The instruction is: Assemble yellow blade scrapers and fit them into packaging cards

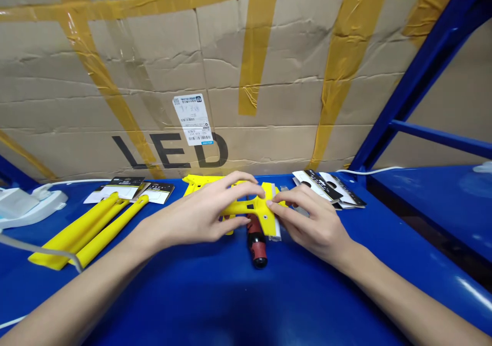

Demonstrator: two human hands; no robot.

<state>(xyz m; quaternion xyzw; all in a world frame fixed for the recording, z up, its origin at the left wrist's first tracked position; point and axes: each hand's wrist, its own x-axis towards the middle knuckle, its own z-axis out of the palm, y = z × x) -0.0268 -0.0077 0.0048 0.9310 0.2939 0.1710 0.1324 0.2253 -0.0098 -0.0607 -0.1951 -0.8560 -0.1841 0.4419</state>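
Observation:
Between my hands is a yellow plastic scraper [265, 217], with a pale strip along its right edge and a small screw hole in its head. My left hand [200, 210] curves around its neck and the top of its head, fingers bent. From the other side, my right hand [313, 223] presses thumb and forefinger onto the head by the strip; whether a small part sits between those fingertips is hidden. A screwdriver with a red and black handle [257, 246] lies under the scraper, its far end covered. More yellow plastic pieces [198, 183] lie behind my left hand.
Long yellow handles [90, 230] and printed cards [126, 188] lie to the left on the blue table [215, 300]. More cards [323, 186] are at the back right. A white device [33, 207] with a cable sits far left. A taped carton [154, 89] stands behind.

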